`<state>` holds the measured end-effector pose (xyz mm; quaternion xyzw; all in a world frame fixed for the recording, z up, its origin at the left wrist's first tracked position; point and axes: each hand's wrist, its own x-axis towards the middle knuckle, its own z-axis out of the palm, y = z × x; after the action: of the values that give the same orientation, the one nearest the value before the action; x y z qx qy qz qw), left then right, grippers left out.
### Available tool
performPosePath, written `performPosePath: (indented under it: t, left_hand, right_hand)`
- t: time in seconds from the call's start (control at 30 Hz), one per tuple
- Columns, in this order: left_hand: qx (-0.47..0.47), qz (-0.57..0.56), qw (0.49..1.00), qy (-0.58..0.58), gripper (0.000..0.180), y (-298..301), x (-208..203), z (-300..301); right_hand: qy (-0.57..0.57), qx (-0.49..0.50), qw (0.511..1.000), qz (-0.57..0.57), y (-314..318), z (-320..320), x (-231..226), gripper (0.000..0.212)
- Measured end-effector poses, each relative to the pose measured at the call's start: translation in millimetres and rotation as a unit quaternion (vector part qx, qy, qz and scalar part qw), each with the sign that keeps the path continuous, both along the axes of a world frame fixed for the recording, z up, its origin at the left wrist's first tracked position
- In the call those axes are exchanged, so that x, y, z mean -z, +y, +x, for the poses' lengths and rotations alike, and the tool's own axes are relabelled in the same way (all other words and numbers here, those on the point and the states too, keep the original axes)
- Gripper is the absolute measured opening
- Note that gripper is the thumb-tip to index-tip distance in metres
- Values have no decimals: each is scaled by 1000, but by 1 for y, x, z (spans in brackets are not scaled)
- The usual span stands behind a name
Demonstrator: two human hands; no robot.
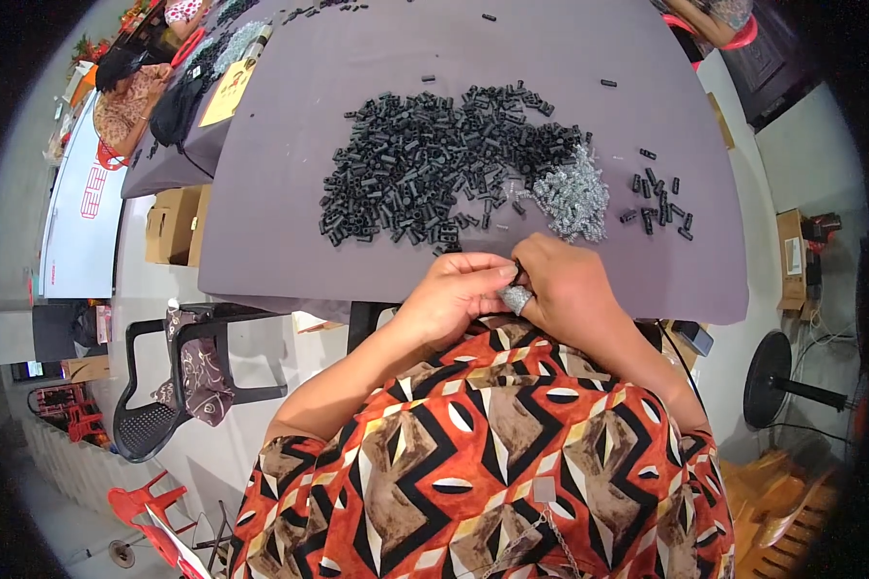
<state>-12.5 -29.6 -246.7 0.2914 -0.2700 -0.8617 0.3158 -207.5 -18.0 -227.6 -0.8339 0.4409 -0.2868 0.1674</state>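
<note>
Hands meet at the near edge of the grey table, close to the person's chest, likely so the small parts sit right under the eyes. The left hand has its fingers pinched together, fingertips pressed toward the right hand, which is closed around a small bunch of silvery metal springs showing between the two; a dark bit sits at the pinch point, too small to name for sure. Just beyond the hands lies a broad heap of small black plastic tubes, with a loose pile of the same springs touching its right edge, both within easy reach. A few black pieces set apart lie farther right. No tray or bin holds any of these; everything rests bare on the cloth. An open cardboard box stands on the floor to the left, its contents hidden.
</note>
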Motion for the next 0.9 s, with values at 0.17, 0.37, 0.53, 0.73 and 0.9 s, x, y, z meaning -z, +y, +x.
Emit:
performPosePath:
  t: [0.17, 0.37, 0.53, 0.73, 0.9]
  left_hand:
    - [-7, -17, 998, -62, 21, 1, 5, -1]
    - [4, -24, 999, -45, 23, 0, 3, -1]
    - [-64, -337, 891, -298, 21, -10, -20, 6]
    - [-152, -552, 661, -485, 15, -36, -11, 32]
    - [-91, -649, 537, -531, 16, -43, -19, 24]
  right_hand:
    - [27, -10, 1000, -13, 0, 0, 5, 26]
    - [49, -6, 999, -7, 2, 1, 3, 26]
    - [-39, 151, 983, 101, -3, -23, -8, 28]
    - [18, 362, 929, 71, -21, -94, -11, 21]
    - [43, 370, 923, 97, -20, -113, -2, 24]
